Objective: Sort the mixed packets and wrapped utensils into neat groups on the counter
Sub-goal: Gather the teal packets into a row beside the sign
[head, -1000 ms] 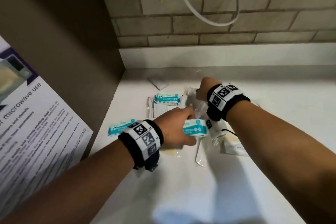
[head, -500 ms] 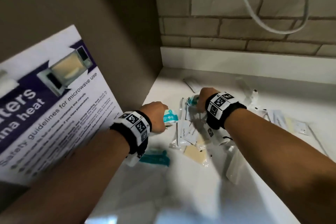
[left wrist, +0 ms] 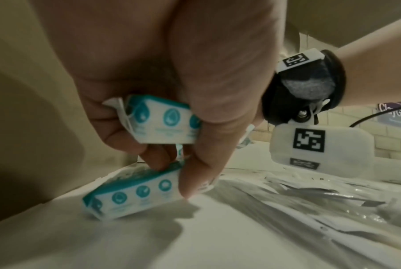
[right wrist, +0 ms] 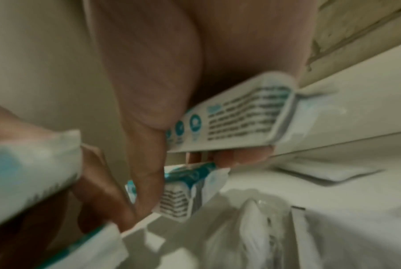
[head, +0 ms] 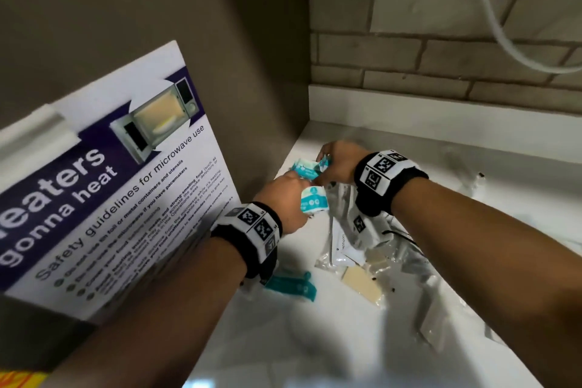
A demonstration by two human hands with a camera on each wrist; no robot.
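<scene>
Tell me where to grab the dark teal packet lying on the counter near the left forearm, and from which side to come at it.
Pinch the dark teal packet across its short width near the middle, coming down from above. It lies flat on the white counter, long and thin, so nothing sticks up to grip. Its left end is tucked under the left wrist band, so I would approach from its free right end. Both hands already hold packets.

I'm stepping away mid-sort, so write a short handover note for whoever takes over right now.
Left hand: grip on one teal-and-white packet, fingertips on a second packet lying on the counter.
Right hand: holds another teal packet near the back left corner.
Done: teal packets are coming together there.
Left: one stray teal packet near the left wrist, and the clear wrapped utensils and sachets, unsorted.
</scene>
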